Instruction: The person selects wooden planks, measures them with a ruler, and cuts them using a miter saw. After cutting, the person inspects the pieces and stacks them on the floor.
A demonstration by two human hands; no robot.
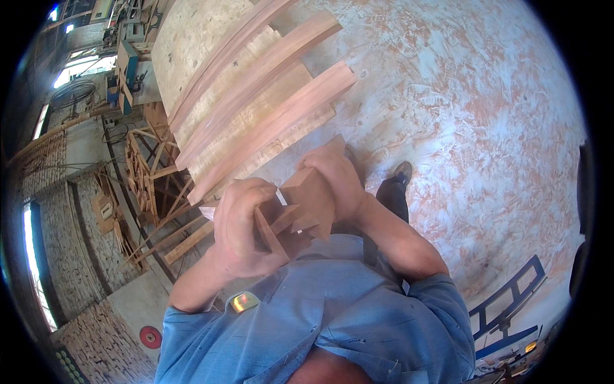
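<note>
Just in front of my chest I hold cut pieces of reddish-brown wood with angled ends. My left hand is closed around a wooden piece with pointed, slanting ends. My right hand grips a flat-sided wooden block right beside it. The pieces come close together between my hands; whether they are joined I cannot tell. Past my hands, long wooden strips lie side by side on a pale plywood board. Their near ends are partly hidden behind my left hand.
Stacked wood offcuts and a brick wall are on the left. A red disc is at the lower left. A blue metal frame stands at the lower right on the stained floor. My shoe shows beyond my right arm.
</note>
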